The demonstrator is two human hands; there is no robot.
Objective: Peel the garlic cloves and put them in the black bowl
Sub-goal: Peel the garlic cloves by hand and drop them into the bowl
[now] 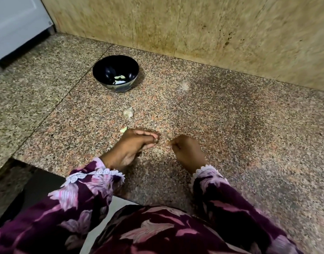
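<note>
A black bowl (115, 73) stands on the speckled granite counter, with a few pale peeled cloves (120, 79) in its bottom. A small piece of garlic bulb in its skin (128, 112) lies in front of the bowl. Nearer me a pale loose clove (123, 129) lies just beyond my left hand. My left hand (134, 145) rests low on the counter, fingertips pinched together on something small that I cannot make out. My right hand (187, 152) is beside it, fingers curled, thumb and forefinger pinching a tiny pale scrap.
A stained beige stone wall (194, 24) rises behind the counter. A white appliance (14, 24) stands at the far left. The counter edge (53, 172) drops off at the lower left, near my patterned purple sleeves.
</note>
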